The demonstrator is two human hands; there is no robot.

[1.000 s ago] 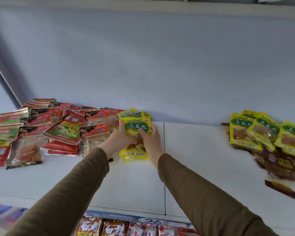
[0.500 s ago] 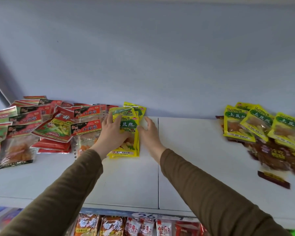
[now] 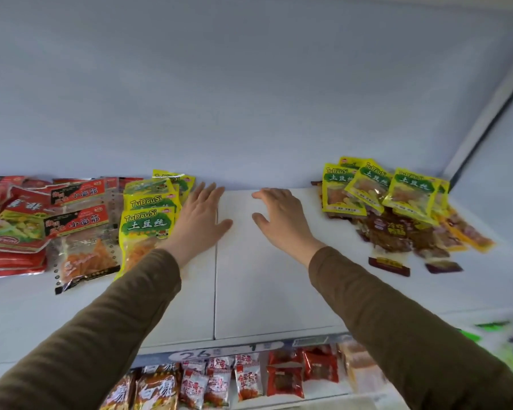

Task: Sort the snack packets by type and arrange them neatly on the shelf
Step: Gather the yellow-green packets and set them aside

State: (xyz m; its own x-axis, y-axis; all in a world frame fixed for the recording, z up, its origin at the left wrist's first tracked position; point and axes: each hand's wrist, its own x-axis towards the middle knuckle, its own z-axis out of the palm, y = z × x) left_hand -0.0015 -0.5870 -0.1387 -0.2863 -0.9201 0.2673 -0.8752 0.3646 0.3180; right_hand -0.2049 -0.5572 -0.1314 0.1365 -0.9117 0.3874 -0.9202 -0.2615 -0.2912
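A stack of yellow-green TuDouSi packets [image 3: 147, 220] lies on the white shelf [image 3: 249, 291], left of centre. My left hand [image 3: 197, 218] is flat and open just right of that stack, empty. My right hand [image 3: 282, 220] hovers open over the bare middle of the shelf, holding nothing. Red and black-red packets [image 3: 74, 220] are heaped at the left. At the right, more yellow-green packets [image 3: 376, 190] lie jumbled on top of dark brown packets [image 3: 394, 232].
The shelf's back wall is plain grey-blue, with a side panel [image 3: 486, 119] closing the right end. A price strip [image 3: 202, 353] runs along the front edge. Below it, a lower shelf holds rows of red and orange snack bags [image 3: 249, 380].
Both hands laid the yellow-green packets down beside the red pile and let go. My right hand has moved right, away from the stack; the view has shifted right.
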